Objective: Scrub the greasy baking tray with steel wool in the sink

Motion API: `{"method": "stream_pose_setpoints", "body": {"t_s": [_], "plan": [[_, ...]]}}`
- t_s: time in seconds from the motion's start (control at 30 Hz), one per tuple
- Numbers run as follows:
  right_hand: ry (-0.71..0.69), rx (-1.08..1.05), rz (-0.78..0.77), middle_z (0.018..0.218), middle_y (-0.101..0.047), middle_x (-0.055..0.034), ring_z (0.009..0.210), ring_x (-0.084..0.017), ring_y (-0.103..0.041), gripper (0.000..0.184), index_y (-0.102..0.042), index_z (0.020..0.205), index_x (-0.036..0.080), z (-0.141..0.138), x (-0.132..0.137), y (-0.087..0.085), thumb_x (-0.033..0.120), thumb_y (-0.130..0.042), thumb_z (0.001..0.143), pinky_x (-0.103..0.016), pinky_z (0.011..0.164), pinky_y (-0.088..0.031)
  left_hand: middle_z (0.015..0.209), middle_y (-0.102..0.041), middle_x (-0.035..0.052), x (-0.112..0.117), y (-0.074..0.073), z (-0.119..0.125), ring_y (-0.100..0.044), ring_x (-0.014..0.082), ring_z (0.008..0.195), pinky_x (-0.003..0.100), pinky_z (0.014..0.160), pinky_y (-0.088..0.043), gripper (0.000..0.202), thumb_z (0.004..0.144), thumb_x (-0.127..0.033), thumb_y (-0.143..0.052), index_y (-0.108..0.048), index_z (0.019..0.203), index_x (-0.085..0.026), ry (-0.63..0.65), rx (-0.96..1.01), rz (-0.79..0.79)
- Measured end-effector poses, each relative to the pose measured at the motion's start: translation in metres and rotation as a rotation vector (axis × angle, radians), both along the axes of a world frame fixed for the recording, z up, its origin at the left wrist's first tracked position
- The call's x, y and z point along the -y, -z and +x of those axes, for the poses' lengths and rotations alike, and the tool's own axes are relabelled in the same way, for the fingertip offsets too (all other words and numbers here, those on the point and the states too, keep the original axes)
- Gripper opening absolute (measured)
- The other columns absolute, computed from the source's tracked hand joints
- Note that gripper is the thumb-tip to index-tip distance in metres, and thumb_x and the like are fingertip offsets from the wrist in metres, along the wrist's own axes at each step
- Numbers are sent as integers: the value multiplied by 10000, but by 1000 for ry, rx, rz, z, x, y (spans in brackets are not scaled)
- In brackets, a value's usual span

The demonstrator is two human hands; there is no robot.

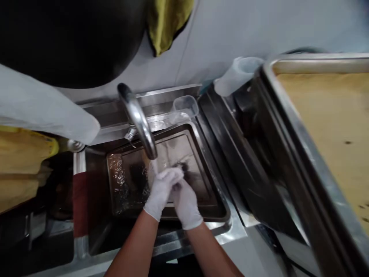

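Note:
Both my hands wear white gloves and meet under the curved steel faucet, over a dark metal baking tray lying in the sink. My left hand wraps over my right hand. They are pressed together around a small dark clump, blurred, which sticks out just past the fingers. Water seems to run from the spout onto the gloves. The tray's wet surface glistens at its left side.
A large black wok and a yellow cloth hang above the sink. A clear plastic container sits on the back ledge. Dark trays lean at the right, beside a big steel pan with a tan inside. Yellow items are stacked at the left.

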State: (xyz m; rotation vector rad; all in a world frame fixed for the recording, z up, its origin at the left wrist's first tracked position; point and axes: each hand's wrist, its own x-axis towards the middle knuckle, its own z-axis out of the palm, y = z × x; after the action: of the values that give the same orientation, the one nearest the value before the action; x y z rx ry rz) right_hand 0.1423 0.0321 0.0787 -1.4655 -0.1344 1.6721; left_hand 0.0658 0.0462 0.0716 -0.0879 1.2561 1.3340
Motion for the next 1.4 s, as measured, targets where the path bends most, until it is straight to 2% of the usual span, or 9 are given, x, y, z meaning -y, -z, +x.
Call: {"method": "stream_pose_setpoints", "body": {"t_s": [0.13, 0.23, 0.37, 0.47, 0.7, 0.9, 1.07, 1.23, 1.4], "plan": [[-268, 337, 9, 1243, -734, -50, 1230, -265, -629, 434, -745, 1111, 246, 39, 1, -25, 408, -797, 711, -497, 1226, -386, 1107, -745, 150, 52, 39, -66, -594, 294, 1328, 402, 1250, -347, 129, 748, -117, -761, -790, 862, -168, 203, -624, -144], [-645, 684, 101, 1259, -725, -26, 1217, -263, -643, 354, -732, 1151, 327, 72, 17, -49, 519, -652, 864, -523, 1166, -438, 1384, -604, 244, 102, 86, -128, -541, 401, 1377, 533, 1192, -385, 580, 807, -133, -651, -613, 1385, -143, 678, -1169, -638], [-702, 1125, 465, 1175, -718, 4, 1121, -190, -663, 223, -715, 1126, 355, 108, 34, -59, 389, -559, 971, -424, 1017, -537, 1258, -671, 256, 121, 127, -158, -652, 370, 1239, 466, 1076, -487, 481, 904, -73, -366, -642, 1298, -66, 1068, -1172, -717], [-594, 1460, 769, 1098, -697, -31, 1056, -162, -656, 266, -678, 1209, 293, 131, 35, -49, 242, -602, 960, -360, 960, -551, 1205, -703, 197, 103, 113, -145, -660, 358, 1202, 465, 1070, -494, 374, 942, -172, -387, -699, 1146, -138, 1003, -1244, -607], [-573, 1666, 747, 1123, -665, -91, 1046, -200, -651, 401, -600, 1372, 209, 160, 18, -21, 260, -599, 974, -395, 942, -579, 1335, -636, 174, 25, 72, -59, -575, 284, 1321, 438, 1208, -434, 448, 1017, -337, -394, -633, 1337, -134, 454, -1365, -168], [-529, 1631, 737, 1132, -651, -77, 1055, -168, -650, 334, -649, 1315, 218, 162, 9, -10, 226, -552, 995, -359, 965, -584, 1665, -385, 153, 38, 77, 37, -281, 261, 1589, 461, 1311, -320, 546, 990, -134, -339, -521, 1505, -125, 738, -1410, 72], [-496, 1647, 756, 1119, -649, -89, 1047, -178, -649, 304, -659, 1275, 199, 164, 8, -1, 212, -571, 985, -371, 929, -601, 1663, -390, 113, 27, 67, 76, -183, 256, 1610, 455, 1332, -277, 645, 870, -38, -443, -526, 1505, -110, 1257, -1553, 697], [-535, 1625, 765, 1138, -648, -81, 1074, -184, -634, 363, -610, 1335, 244, 166, 11, 2, 188, -576, 978, -409, 965, -595, 1670, -372, 116, -43, 74, 56, -207, 231, 1604, 459, 1352, -193, 777, 845, 36, -347, -360, 1606, -120, 1018, -1653, 366], [-529, 1630, 743, 1168, -688, -84, 1106, -200, -652, 339, -629, 1315, 242, 170, 12, 3, 213, -576, 981, -438, 1006, -590, 1577, -520, 97, 18, 73, 75, -297, 211, 1571, 434, 1325, -304, 706, 860, -10, -398, -473, 1549, -143, 1180, -1610, 654]]}}
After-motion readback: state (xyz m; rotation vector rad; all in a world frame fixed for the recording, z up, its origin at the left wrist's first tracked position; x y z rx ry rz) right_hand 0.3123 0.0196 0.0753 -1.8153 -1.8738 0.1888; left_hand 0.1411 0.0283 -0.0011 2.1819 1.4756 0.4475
